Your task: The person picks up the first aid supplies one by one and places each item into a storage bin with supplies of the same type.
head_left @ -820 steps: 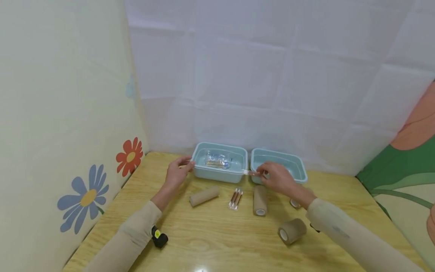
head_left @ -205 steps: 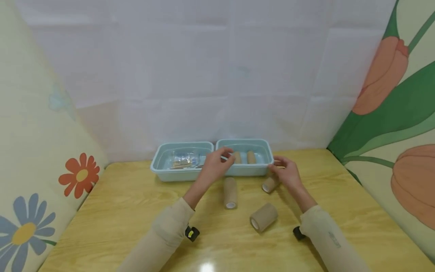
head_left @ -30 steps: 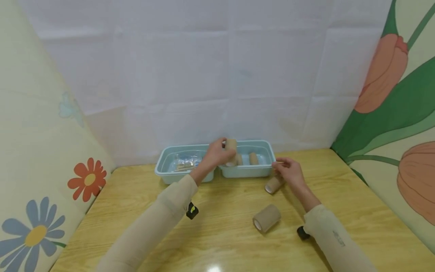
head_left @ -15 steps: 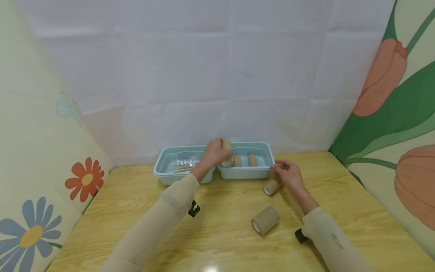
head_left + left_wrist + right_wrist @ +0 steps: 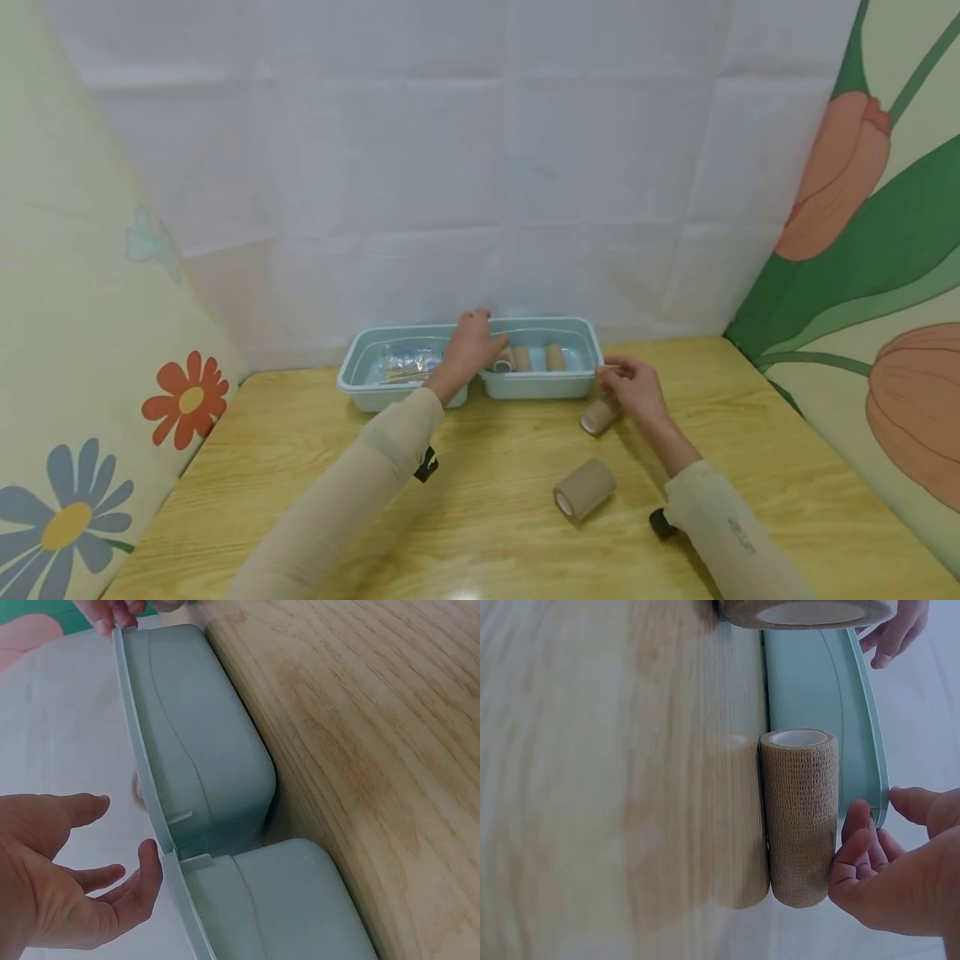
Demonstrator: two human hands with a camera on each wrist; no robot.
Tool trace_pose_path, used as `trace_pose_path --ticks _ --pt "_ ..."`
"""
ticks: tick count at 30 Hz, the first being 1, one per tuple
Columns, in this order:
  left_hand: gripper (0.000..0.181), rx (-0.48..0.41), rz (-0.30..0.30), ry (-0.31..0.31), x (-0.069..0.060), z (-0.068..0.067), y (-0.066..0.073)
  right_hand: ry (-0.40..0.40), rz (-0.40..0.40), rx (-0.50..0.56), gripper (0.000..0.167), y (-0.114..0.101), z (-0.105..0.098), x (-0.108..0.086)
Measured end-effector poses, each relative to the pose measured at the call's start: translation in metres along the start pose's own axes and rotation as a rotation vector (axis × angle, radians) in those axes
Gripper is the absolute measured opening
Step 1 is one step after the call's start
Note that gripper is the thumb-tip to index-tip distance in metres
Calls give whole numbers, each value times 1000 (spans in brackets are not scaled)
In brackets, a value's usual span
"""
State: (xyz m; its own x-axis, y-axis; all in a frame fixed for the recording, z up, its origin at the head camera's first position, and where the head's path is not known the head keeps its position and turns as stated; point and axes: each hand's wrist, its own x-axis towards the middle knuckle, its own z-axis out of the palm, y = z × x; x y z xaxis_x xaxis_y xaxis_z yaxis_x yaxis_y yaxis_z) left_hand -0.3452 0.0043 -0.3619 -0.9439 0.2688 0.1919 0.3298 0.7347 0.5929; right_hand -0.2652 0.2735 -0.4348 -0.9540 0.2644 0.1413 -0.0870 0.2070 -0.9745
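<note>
My left hand (image 5: 470,348) hovers over the left end of the right-hand blue tub (image 5: 540,387), thumb and fingers apart and holding nothing. Below it, a tan cohesive bandage roll (image 5: 502,364) lies inside that tub beside two other rolls. In the left wrist view my left fingers (image 5: 135,896) hang next to the tub rims. My right hand (image 5: 636,390) pinches the right tub's corner rim, thumb on the outer edge. Just under it, a bandage roll (image 5: 802,817) lies on the table against the tub.
A larger bandage roll (image 5: 585,490) lies on the wooden table (image 5: 480,517) nearer me. The left blue tub (image 5: 367,397) holds a clear packet with thin sticks (image 5: 408,367). A white sheet (image 5: 420,167) hangs right behind the tubs.
Since 27 seconds ago, the swab packets left the table and rolls entered the right tub. Within the last second, my left hand lowered a third roll there and let go; my right stayed put.
</note>
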Motion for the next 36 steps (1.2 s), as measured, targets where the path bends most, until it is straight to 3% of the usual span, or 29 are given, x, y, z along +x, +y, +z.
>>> trace_pose_path --ticks 8,18,26,36 --pt "59 34 59 -10 -7 1 -1 10 -10 -3 32 -2 2 1" --pt "50 -20 87 1 -28 -7 -3 -3 -26 12 33 -5 8 3" --pt "45 -76 149 33 -45 -11 -9 -6 -22 -18 34 -6 9 3" --pt "40 -98 138 26 -62 -13 -17 -16 -13 10 35 -5 8 3"
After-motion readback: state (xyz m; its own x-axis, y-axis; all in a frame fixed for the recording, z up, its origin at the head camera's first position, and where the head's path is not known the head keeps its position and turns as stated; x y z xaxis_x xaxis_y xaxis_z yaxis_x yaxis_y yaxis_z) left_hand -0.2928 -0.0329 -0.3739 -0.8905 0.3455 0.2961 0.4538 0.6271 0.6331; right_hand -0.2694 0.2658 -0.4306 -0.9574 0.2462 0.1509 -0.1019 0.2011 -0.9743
